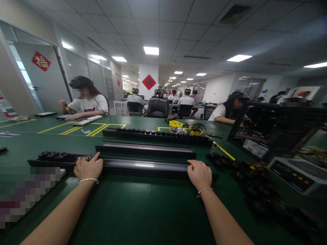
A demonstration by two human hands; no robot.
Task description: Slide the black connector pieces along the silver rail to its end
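A long black rail (pixel 145 166) with a shiny metal channel lies crosswise on the green table in front of me. My left hand (pixel 88 167) is closed over it left of the middle, its fingers beside several small black parts (pixel 52 155) seated at the rail's left end. What lies under those fingers is partly hidden. At the rail's right part, my right hand (pixel 200 173) curls its fingers over the edge. Just behind lies a second black rail (pixel 145 148), its channel bare. Farther back, a third rail (pixel 158 134) carries a row of small black parts.
Loose black parts (pixel 260 185) spread across the right side, near a power supply unit (pixel 301 173) and an open computer case (pixel 255 132). Yellow trays (pixel 176 124) and a metal dish (pixel 178 130) stand at the back. Co-workers sit across the table, left and right.
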